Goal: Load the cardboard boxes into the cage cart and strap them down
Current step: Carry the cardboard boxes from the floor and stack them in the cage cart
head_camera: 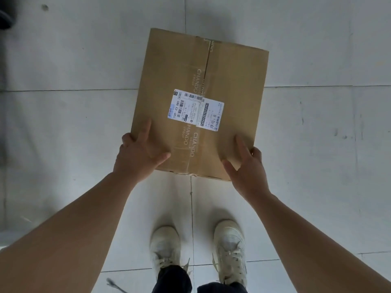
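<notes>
Cardboard box [230, 81] gripped at both near corners
Left hand [138, 154] and right hand [248, 168] each press a thumb on top, fingers [127, 138] curled round the side edges.

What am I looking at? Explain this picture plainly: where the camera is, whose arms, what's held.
No machine: one camera worn on a person's head looks down at their own bare arms. The left hand and right hand grip the near corners of a taped cardboard box, thumbs on top. A white shipping label sits on its top. Below are grey floor tiles and the person's pale shoes. Whether the box is lifted or resting on the floor is unclear. No cart shows.
</notes>
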`<state>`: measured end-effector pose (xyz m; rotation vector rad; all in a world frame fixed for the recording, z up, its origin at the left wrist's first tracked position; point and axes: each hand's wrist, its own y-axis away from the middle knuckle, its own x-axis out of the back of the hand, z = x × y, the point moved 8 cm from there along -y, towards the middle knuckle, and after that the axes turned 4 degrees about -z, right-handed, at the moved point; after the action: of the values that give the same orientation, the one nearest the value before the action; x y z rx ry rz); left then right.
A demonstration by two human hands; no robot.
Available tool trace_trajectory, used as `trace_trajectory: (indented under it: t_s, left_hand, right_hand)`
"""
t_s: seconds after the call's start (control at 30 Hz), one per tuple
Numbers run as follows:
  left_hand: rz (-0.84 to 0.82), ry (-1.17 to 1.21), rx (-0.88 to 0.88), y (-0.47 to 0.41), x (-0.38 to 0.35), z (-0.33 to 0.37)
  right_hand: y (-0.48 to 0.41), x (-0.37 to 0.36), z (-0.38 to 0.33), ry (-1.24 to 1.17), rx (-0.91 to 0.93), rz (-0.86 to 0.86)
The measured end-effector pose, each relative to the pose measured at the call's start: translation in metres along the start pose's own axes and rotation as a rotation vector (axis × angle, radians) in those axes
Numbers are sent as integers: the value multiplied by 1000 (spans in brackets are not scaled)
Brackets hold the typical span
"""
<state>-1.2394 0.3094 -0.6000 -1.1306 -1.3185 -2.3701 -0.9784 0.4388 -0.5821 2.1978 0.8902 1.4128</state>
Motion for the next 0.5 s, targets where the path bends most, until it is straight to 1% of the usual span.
trace_trajectory:
  t_s: [0.13, 0.23, 0.33, 0.4, 0.5]
  left_hand:
    - [98, -46, 20, 14, 15, 7]
    - [180, 15, 40, 39, 42, 13]
    - [225, 77, 76, 76, 71, 18]
    - [220, 82, 131, 105, 89, 19]
    - [218, 113, 218, 155, 120, 19]
  right_hand:
    - [7, 16, -4, 55, -34, 96]
    - [26, 36, -19, 55, -40, 155]
    - [51, 66, -41, 35, -36, 193]
    - [69, 88, -62, 70, -14, 182]
    - [101, 120, -100, 159, 48, 120]
